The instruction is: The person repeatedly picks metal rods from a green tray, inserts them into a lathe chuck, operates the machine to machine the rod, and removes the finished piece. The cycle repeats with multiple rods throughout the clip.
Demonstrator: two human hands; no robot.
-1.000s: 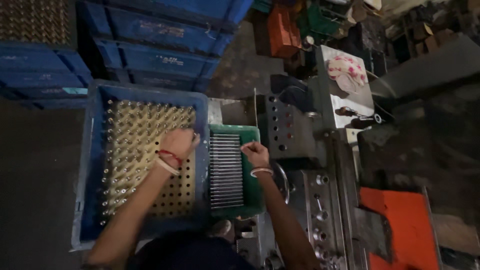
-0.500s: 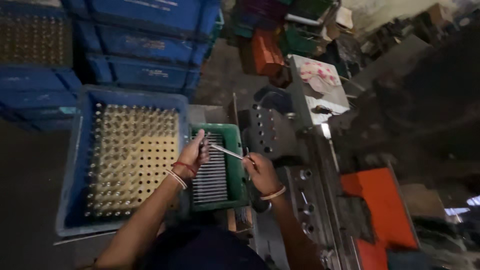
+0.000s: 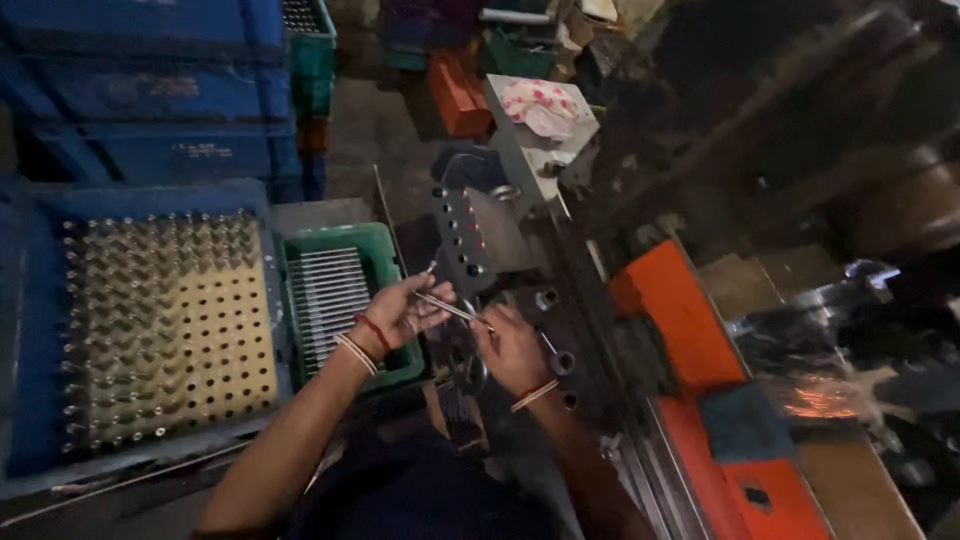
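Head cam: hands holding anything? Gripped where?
Yes. A thin metal rod spans both hands: left hand pinches its upper-left end, right hand grips its lower-right end. It is held above the machine, right of the green tray of rods.

Green tray, blue crate, pink-spotted white cloth.

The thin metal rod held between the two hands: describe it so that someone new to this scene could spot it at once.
Start at the big blue crate holding a perforated yellow board on the left, then move right past the green tray of similar rods. Just beyond it, the left hand and right hand meet over a dark machine. The metal rod spans them, the only rod lifted clear of the tray.
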